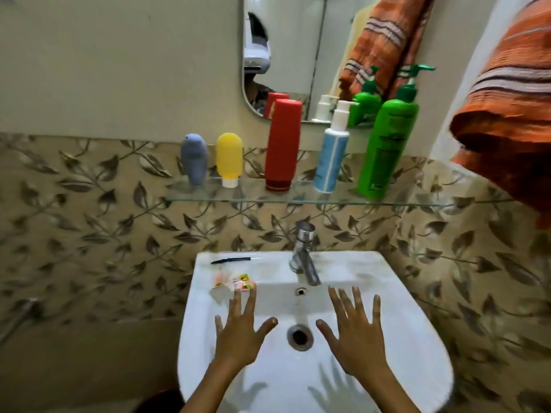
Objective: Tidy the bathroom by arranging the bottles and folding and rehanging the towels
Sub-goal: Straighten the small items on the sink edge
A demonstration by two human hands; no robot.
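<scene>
Room: bathroom corner with leaf-patterned tiles under a plain wall, and a mirror [286,55] above the shelf.
Glass shelf [298,199]: fixed to the tiles above the basin, carrying five bottles in a row.
Shelf, left end: grey squeeze bottle [194,158], cap down, with the yellow squeeze bottle [228,158] just beside it, also cap down.
Shelf, middle: tall red bottle [282,144], standing on its cap.
Shelf, right half: white-and-blue pump bottle [331,158], then the big green pump bottle [387,147] near the right end, both upright.
Towel: orange striped towel [504,120] hangs at the right, well above the basin; its reflection shows in the mirror.
Wash basin [417,338]: white, with a chrome tap [304,254] at the back edge and the drain [299,337] in the middle.
Basin back ledge, left: black comb [231,260]; colourful crumpled wrappers [234,284] nearer the bowl.
Left hand [238,335]: palm down over the bowl, fingers spread wide, holding nothing.
Right hand [356,332]: same pose on the far side of the drain, empty.
</scene>
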